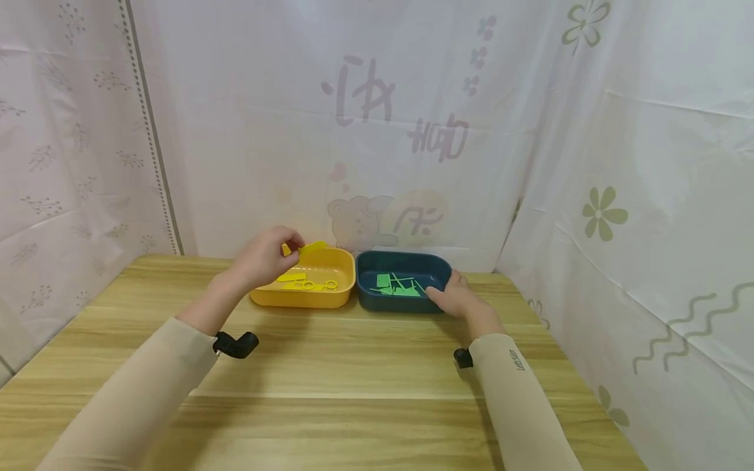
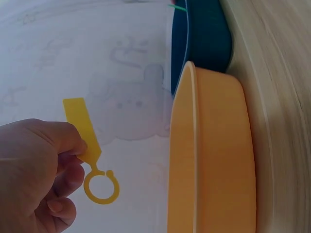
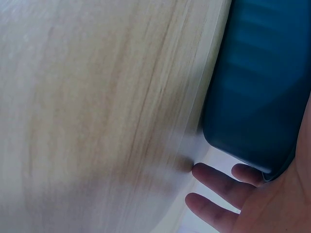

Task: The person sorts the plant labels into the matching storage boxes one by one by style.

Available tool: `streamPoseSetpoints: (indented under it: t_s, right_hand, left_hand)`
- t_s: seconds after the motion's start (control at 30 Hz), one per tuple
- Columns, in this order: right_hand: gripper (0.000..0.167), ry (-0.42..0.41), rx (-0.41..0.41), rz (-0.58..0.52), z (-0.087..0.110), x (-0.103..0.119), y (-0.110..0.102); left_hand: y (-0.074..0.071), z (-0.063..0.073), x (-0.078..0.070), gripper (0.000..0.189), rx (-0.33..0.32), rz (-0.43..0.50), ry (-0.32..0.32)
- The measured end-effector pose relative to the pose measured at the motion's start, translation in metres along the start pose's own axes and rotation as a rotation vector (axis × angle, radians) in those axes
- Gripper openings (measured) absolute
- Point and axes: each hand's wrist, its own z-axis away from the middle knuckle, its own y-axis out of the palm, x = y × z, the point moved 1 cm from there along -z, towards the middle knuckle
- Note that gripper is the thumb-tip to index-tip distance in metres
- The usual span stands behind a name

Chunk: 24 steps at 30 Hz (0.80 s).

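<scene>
My left hand pinches a yellow ring tag above the back of the yellow bin. Close up in the left wrist view, that ring tag has a flat blade with an open loop at its lower end. More yellow ring tags lie inside the yellow bin. My right hand grips the right end of the dark blue bin, thumb at the rim and fingers along the outside. Several light green pieces lie in this bin, some flat and some thin.
Both bins stand side by side near the back of a wooden table. Behind them hangs a pale printed curtain, and another curtain runs along the right side. Each wrist carries a black camera mount.
</scene>
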Motion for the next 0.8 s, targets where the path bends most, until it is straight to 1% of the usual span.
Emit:
streamPoseSetpoints:
  t_s: [0.17, 0.4, 0.67, 0.8]
  right_hand:
    - [0.112, -0.003, -0.001, 0.002, 0.000, 0.000, -0.001]
    - [0.110, 0.005, 0.003, -0.006, 0.001, 0.001, -0.001]
    - [0.109, 0.004, 0.001, -0.016, 0.004, 0.002, -0.002]
    - [0.110, 0.000, -0.001, -0.019, 0.003, 0.001, -0.001]
  left_hand:
    - [-0.005, -0.005, 0.011, 0.023, 0.006, -0.046, -0.065]
    - [-0.008, -0.010, 0.021, 0.027, 0.014, -0.080, -0.140]
    - [-0.010, -0.016, 0.029, 0.027, 0.030, -0.104, -0.205]
    - [-0.009, -0.015, 0.035, 0.032, 0.043, -0.104, -0.238]
